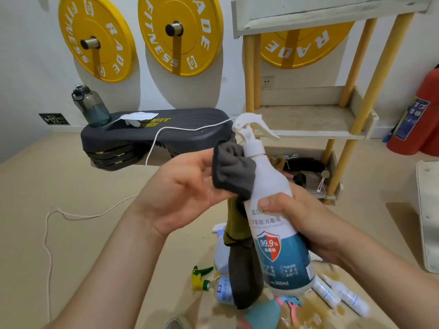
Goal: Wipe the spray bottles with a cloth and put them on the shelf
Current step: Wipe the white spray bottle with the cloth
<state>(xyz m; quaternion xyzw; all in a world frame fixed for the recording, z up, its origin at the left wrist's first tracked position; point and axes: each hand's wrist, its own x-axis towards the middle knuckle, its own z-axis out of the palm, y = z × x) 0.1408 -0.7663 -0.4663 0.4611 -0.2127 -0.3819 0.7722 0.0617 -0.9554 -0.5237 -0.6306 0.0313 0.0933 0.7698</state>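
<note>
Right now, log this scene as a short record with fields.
left hand: holds grey cloth against the bottle's neck
right hand: grips white spray bottle round its middle, nozzle up
shelf: stands behind the hands; clutter on its bottom level
floor: green-trigger bottle and two small white bottles lie below the hands
task stage: wiping; held bottle not yet shelved
</note>
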